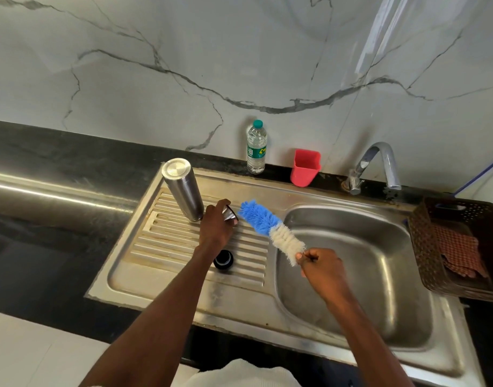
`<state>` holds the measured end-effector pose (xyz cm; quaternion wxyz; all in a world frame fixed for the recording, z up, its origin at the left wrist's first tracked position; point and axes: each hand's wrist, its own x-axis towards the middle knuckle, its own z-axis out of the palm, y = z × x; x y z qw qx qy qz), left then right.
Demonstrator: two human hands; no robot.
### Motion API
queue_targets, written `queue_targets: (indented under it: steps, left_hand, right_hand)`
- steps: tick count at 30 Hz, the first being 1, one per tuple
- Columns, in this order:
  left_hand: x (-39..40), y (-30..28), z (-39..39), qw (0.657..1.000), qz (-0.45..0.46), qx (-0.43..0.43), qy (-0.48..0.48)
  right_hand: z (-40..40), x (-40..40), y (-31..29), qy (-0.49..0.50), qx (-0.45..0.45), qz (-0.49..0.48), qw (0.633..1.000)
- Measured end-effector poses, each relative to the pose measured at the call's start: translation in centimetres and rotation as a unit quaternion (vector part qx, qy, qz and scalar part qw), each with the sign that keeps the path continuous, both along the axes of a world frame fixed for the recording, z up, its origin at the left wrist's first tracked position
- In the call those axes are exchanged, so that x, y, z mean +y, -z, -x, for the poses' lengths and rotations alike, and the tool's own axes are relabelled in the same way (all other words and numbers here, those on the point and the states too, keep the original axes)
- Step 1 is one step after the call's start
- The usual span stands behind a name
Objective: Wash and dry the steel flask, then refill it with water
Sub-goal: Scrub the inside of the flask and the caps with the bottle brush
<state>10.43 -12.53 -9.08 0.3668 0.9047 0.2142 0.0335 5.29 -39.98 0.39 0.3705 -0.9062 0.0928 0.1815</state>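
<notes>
Flask inverted on drainboard, washing underway: left hand grips steel cup, right hand pinches brush; drying, refilling remain

The only printed matter in view is the green and white label on the plastic water bottle standing against the marble wall behind the sink; it bears a yellow mark, but its lettering is too small and blurred to read. The base of the upturned steel flask shows faint stamping, also illegible.
</notes>
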Motion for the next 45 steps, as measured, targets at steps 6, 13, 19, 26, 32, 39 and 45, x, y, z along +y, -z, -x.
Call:
queue_targets:
  steps: [6,13,19,26,32,39,45]
  left_hand:
    - [0.3,0.0,0.6,0.998,0.048,-0.02,-0.036]
    - [-0.2,-0.2,1.0,0.993,0.082,-0.025,-0.078]
    - [-0.6,-0.8,2.0,0.994,0.001,0.041,-0.102]
    - [-0.6,-1.1,2.8,0.996,-0.001,0.06,-0.072]
    - [-1.8,-1.2,6.6,0.991,-0.004,-0.062,-0.118]
    - [-1.6,1.1,12.3,0.998,-0.04,-0.046,-0.011]
    - [-2.9,0.6,11.9,0.984,0.146,-0.048,-0.093]
  right_hand:
    - [0.4,0.4,-0.3,-0.009,0.006,-0.001,1.0]
    - [0.7,0.6,-0.3,0.002,0.019,-0.038,0.999]
    - [0.8,0.5,0.1,0.004,0.028,-0.049,0.998]
    - [0.9,0.7,0.3,0.002,0.029,-0.067,0.997]
    - [1.2,0.1,-0.4,-0.012,0.009,-0.024,1.0]
    - [1.1,-0.4,-1.2,-0.054,-0.033,0.025,0.998]
    - [2.0,0.1,-2.0,-0.089,-0.027,0.036,0.995]
